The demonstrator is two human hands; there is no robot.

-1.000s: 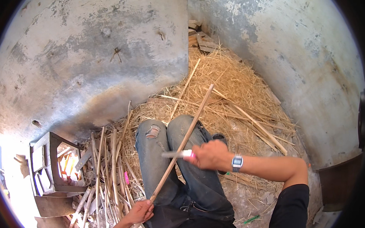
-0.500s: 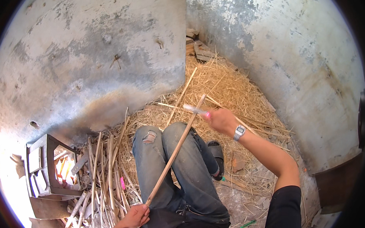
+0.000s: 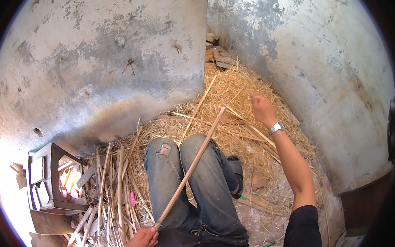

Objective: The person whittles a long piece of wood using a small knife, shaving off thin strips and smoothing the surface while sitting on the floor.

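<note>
My left hand (image 3: pixel 144 239) is closed around the lower end of a long, narrow wooden strip (image 3: pixel 188 174). The strip slants up and away across my jeans (image 3: pixel 165 177), its far end free in the air beyond my knees. Right of that far end, my right hand (image 3: pixel 263 110) is raised in a fist above the straw, apart from the strip. The pink-handled knife seen in it half a second ago is not discernible now, hidden by the hand or blurred.
Loose straw (image 3: pixel 246 90) covers the floor ahead between two worn grey walls (image 3: pixel 100 54). Several thin sticks (image 3: pixel 119 186) lie at my left beside a dark wooden frame (image 3: pixel 52 179). A green object (image 3: pixel 267 246) lies at lower right.
My right hand has swung away from the strip, up and to the right. The pale blade that crossed the strip's far end no longer shows. My left hand keeps its hold.
</note>
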